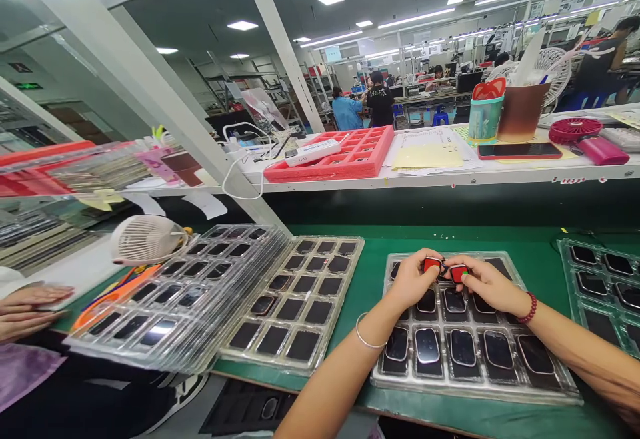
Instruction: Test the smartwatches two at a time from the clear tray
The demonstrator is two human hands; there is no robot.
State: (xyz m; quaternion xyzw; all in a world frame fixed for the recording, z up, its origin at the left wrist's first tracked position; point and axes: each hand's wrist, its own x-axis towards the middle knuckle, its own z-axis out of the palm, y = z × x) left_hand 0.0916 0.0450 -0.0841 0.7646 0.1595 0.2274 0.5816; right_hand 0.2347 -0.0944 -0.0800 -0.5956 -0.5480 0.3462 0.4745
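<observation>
My left hand (pixel 417 277) pinches a small smartwatch body (pixel 432 264) with a red face, just above a clear plastic tray (pixel 450 389). Close beside it, my right hand (pixel 487 284) grips a second red-faced watch body (pixel 459 273), with thumb and fingers at its edges. A small green patch shows by the right thumb. Beneath both hands, the tray's pockets hold dark-screened watch bodies, such as one (pixel 463 347) in the front row. Part of the tray's back rows is covered by my hands.
Left of my tray lies another clear tray (pixel 320 359) with mostly black pocket pads, then a tall tray stack (pixel 200 352). A white fan (pixel 145 239) stands behind the stack. Another person's hands (pixel 33 309) rest at far left. A shelf (pixel 425 179) with a red foam tray (pixel 370 159) spans the back.
</observation>
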